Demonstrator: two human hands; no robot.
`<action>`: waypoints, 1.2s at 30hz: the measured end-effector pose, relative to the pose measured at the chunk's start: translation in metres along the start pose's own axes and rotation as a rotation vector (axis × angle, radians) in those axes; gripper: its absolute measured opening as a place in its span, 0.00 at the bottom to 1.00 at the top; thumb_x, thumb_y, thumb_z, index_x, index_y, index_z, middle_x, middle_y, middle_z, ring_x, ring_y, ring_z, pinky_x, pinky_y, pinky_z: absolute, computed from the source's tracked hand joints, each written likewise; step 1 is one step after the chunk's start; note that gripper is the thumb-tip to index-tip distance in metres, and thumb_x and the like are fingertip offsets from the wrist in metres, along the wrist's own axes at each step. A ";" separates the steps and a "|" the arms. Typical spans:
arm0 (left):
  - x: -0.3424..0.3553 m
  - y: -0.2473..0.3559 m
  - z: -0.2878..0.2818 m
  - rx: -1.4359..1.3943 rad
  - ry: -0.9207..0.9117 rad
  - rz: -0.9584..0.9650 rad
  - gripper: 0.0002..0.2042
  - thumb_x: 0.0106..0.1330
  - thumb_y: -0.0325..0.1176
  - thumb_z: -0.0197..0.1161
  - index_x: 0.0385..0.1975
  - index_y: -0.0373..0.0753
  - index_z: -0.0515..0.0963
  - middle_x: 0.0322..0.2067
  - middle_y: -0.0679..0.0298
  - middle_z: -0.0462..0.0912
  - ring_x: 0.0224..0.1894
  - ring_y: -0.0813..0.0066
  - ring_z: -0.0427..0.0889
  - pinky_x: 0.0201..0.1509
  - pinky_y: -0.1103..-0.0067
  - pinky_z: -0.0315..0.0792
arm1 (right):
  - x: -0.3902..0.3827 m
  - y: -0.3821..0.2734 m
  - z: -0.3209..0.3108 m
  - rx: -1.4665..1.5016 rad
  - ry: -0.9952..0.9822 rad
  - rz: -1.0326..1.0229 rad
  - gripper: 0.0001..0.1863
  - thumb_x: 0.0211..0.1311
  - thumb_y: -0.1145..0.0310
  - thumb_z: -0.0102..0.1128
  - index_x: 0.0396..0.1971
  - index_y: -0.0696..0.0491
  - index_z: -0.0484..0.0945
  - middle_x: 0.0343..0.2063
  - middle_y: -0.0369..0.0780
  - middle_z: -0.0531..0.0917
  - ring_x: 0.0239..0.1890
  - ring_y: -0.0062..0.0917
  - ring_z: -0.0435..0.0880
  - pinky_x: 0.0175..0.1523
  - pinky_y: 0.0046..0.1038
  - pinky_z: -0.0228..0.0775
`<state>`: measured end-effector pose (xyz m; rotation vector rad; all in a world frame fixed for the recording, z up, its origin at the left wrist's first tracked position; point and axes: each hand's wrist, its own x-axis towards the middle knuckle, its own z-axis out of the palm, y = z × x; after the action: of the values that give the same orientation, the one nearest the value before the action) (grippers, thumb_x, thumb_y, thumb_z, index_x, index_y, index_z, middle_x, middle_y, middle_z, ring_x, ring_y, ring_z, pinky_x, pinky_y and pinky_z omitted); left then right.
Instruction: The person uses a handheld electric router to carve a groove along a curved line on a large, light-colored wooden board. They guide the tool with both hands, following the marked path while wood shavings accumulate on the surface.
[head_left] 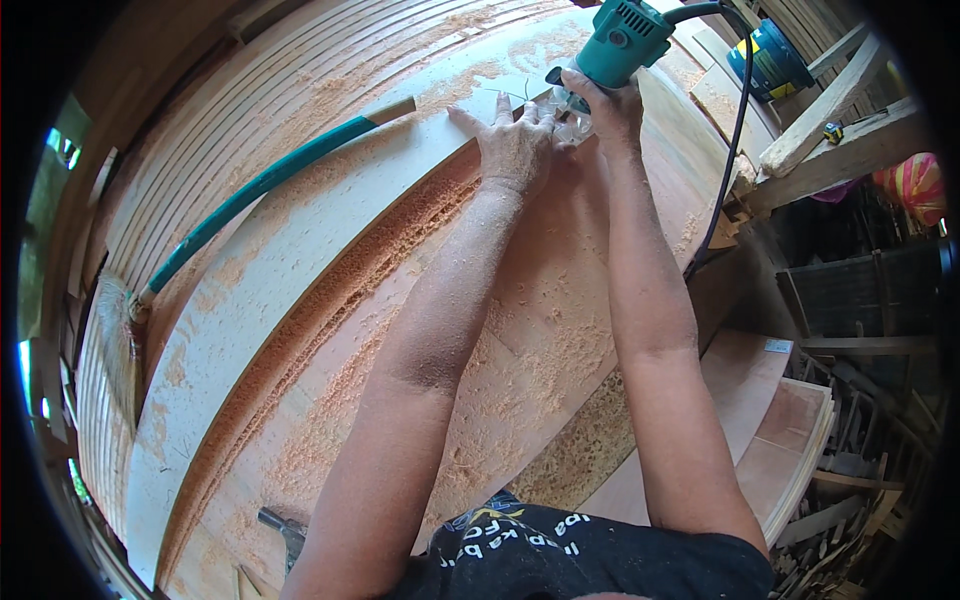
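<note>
A teal trim router (622, 45) stands at the far end of the work, tilted, with its black cord running off to the right. My right hand (612, 108) is wrapped around its lower body, near the clear base. Just left of it, my left hand (515, 148) lies flat with fingers spread over the edge of a pale curved board (290, 265), close to the router base. Beneath is a reddish-brown wood panel (540, 290) strewn with shavings, thickest along the curved edge. My hands hide the router's bit.
A broom (250, 200) with a teal handle lies across the pale board and slats at left. A dark tool (285, 530) rests near my left elbow. A blue bucket (775, 62) and wooden beams (835, 150) stand at far right; stacked boards (785, 430) sit lower right.
</note>
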<state>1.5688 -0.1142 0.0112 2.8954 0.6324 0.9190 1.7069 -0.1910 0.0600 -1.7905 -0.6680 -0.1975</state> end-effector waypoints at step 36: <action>0.010 0.009 -0.005 -0.026 -0.076 -0.030 0.20 0.69 0.48 0.60 0.61 0.62 0.76 0.61 0.71 0.79 0.70 0.53 0.68 0.57 0.15 0.32 | 0.011 0.004 -0.004 -0.002 -0.046 0.094 0.40 0.37 0.42 0.79 0.45 0.57 0.80 0.40 0.47 0.87 0.45 0.35 0.88 0.55 0.34 0.77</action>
<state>1.5770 -0.1191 0.0219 2.8733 0.6510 0.8040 1.7187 -0.1918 0.0630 -1.8281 -0.6147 -0.0939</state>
